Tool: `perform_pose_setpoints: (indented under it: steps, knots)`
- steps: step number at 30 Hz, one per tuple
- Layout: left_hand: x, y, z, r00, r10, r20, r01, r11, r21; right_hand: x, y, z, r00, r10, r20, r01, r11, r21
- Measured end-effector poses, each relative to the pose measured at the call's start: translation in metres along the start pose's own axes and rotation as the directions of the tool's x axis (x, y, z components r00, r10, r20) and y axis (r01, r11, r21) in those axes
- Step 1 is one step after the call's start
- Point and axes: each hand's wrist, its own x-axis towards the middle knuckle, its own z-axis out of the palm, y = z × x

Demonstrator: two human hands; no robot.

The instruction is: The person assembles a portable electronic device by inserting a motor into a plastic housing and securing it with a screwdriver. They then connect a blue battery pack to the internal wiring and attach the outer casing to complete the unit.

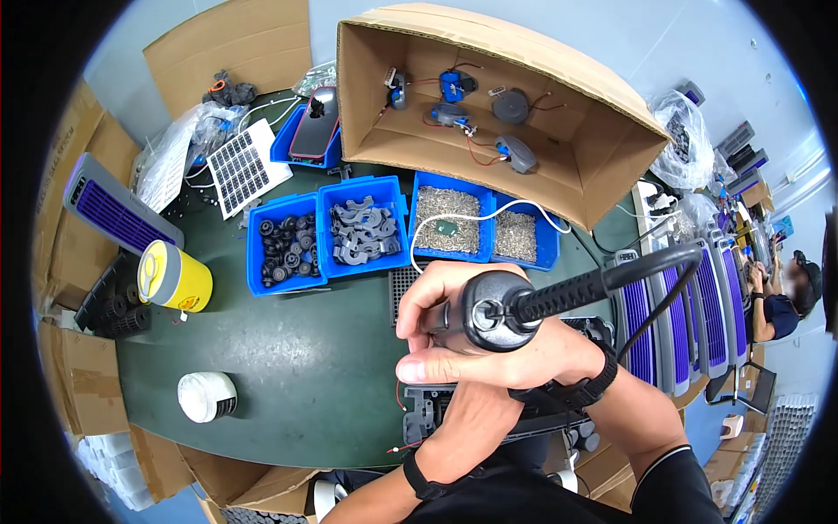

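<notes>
My right hand [546, 354] is wrapped around a black electric screwdriver [499, 327], whose ribbed cable end points up toward the camera. Its tip is hidden under the tool body and hand. Below and partly behind it, my left hand [476, 410] reaches in at a dark grey plastic housing [422, 419]; its fingers are covered by my right hand, so their grip cannot be made out. The housing lies at the table's near edge, largely hidden by both forearms. Thin red wires show at its left side.
Blue bins hold black round parts [288, 249], grey brackets [362, 234] and small screws [447, 218]. Behind stands an open cardboard box [489, 105] with motor parts. Left are a yellow container [179, 278] and a white-topped round part [205, 396]; purple-grilled units [681, 319] line the right.
</notes>
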Motion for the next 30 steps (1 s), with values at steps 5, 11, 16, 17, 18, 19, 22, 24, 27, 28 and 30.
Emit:
perform_pose_setpoints:
  steps: [5, 11, 16, 17, 18, 19, 22, 24, 27, 28, 30]
  knots:
    - [-0.001, 0.001, 0.000, 0.997, 0.009, 0.082, -0.020, 0.991, 0.134, -0.007, -0.022, -0.005, 0.991, -0.131, 0.017, 0.132, 0.982, -0.135]
    - [0.006, 0.016, -0.015, 0.990, 0.048, 0.136, -0.084, 0.959, 0.272, -0.020, -0.001, -0.028, 0.932, -0.154, -0.328, 0.151, 0.988, -0.035]
    - [0.005, 0.018, -0.014, 0.981, -0.028, 0.193, -0.027, 0.961, 0.274, -0.031, 0.021, -0.043, 0.907, -0.105, -0.408, 0.111, 0.994, -0.011]
    - [0.006, 0.018, -0.015, 0.981, -0.025, 0.190, -0.028, 0.962, 0.270, -0.032, 0.022, -0.044, 0.906, -0.091, -0.414, 0.092, 0.996, -0.017]
    - [0.007, 0.018, -0.015, 0.982, -0.023, 0.187, -0.028, 0.963, 0.266, -0.033, 0.023, -0.045, 0.903, -0.087, -0.420, 0.094, 0.996, -0.005]
    - [0.007, 0.018, -0.015, 0.983, -0.020, 0.183, -0.030, 0.964, 0.263, -0.032, 0.024, -0.046, 0.901, -0.085, -0.425, 0.097, 0.995, 0.006]
    - [0.007, 0.016, -0.014, 0.984, -0.015, 0.175, -0.030, 0.968, 0.249, -0.032, 0.026, -0.049, 0.903, -0.072, -0.424, 0.083, 0.997, 0.007]
    - [0.007, 0.016, -0.015, 0.983, -0.018, 0.181, -0.028, 0.968, 0.248, -0.031, 0.029, -0.050, 0.905, -0.068, -0.419, 0.074, 0.997, 0.000]
    - [0.007, 0.016, -0.014, 0.983, -0.016, 0.182, -0.028, 0.970, 0.240, -0.030, 0.029, -0.050, 0.897, -0.072, -0.437, 0.074, 0.997, -0.013]
    - [0.006, 0.015, -0.014, 0.983, -0.017, 0.182, -0.028, 0.971, 0.238, -0.029, 0.029, -0.049, 0.887, -0.074, -0.455, 0.074, 0.997, -0.019]
    - [0.007, 0.015, -0.014, 0.984, -0.010, 0.179, -0.034, 0.971, 0.238, -0.028, 0.029, -0.047, 0.876, -0.077, -0.477, 0.075, 0.997, -0.023]
